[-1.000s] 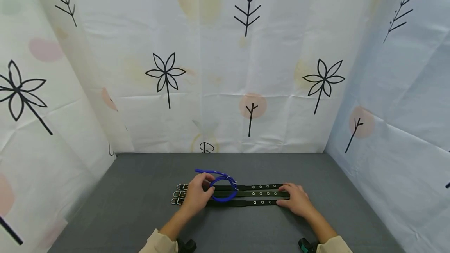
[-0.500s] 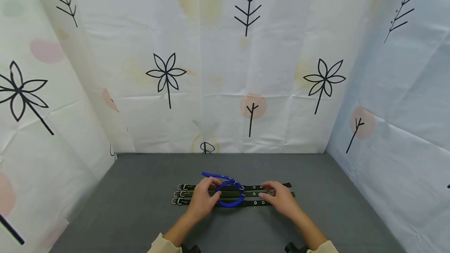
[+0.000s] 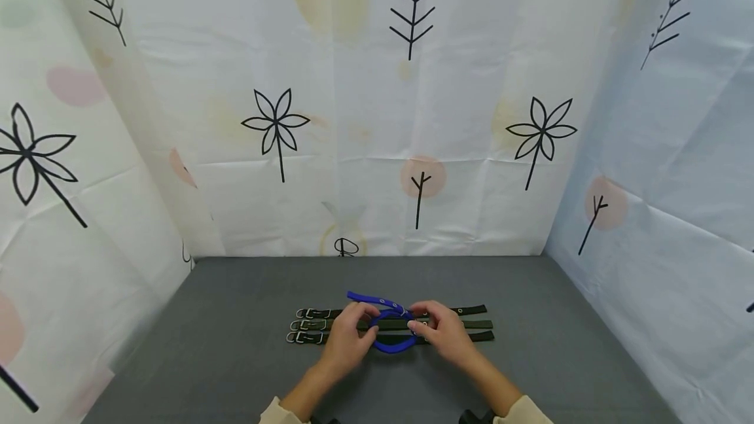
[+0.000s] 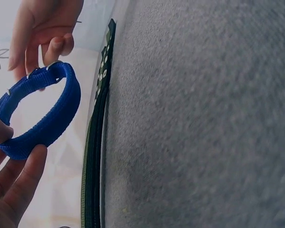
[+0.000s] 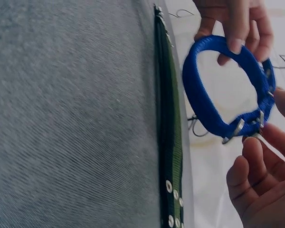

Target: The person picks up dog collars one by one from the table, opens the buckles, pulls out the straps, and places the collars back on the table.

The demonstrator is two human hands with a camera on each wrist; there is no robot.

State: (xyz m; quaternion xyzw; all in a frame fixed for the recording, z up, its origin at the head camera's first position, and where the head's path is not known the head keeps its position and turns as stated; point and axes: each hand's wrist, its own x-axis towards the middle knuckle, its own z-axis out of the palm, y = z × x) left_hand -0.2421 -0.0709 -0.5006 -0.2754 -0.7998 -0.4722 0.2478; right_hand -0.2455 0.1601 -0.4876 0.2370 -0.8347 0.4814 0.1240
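A blue collar (image 3: 393, 348), fastened into a loop with metal buckle hardware, is held up over the table. My left hand (image 3: 349, 340) pinches its left side between thumb and fingers; the left wrist view shows the padded band of the blue collar (image 4: 69, 107) close up. At the buckle side, my right hand (image 3: 446, 335) pinches the band with thumb and forefinger, beside the metal rings (image 5: 240, 126) in the right wrist view. The loose strap end sticks out to the upper left in the head view.
Three flat collars lie side by side behind and below the loop: a black collar (image 3: 471, 310) at the back, a green collar (image 3: 478, 324) in the middle, another black collar (image 3: 483, 336) in front. Their buckles face left. Patterned cloth walls (image 3: 365, 116) enclose the grey table (image 3: 235, 371).
My right hand has left the right ends of the flat collars and come left to the blue collar's buckle. My left hand has carried the blue collar to the right.
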